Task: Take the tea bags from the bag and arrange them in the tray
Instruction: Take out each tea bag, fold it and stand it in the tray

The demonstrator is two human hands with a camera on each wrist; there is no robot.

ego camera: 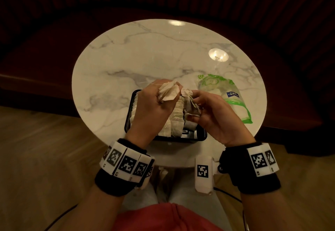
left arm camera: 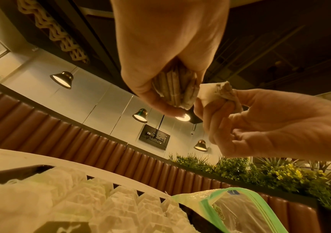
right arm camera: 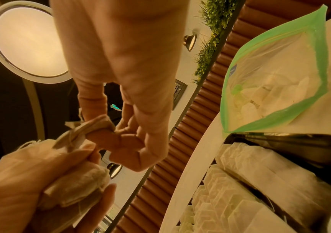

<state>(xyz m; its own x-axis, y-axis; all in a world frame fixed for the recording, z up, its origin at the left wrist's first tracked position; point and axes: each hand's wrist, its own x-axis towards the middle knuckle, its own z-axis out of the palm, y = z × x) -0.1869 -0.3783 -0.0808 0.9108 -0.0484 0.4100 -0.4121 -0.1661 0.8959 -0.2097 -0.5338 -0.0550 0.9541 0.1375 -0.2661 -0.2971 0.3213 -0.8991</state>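
Rows of tea bags (ego camera: 174, 120) already fill most of the black tray (ego camera: 129, 120); we judge the task well advanced. Our left hand (ego camera: 154, 111) grips a bunch of tea bags (ego camera: 169, 92) above the tray, and our right hand (ego camera: 213, 114) pinches one tea bag (ego camera: 191, 103) beside it. More remain in the green-edged bag (ego camera: 230, 96), open just right of the tray on the marble table (ego camera: 145, 53). Tangled strings may slow separation.

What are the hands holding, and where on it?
Left hand grips a bunch of tea bags around their middle; right hand pinches more tea bags by their upper ends.
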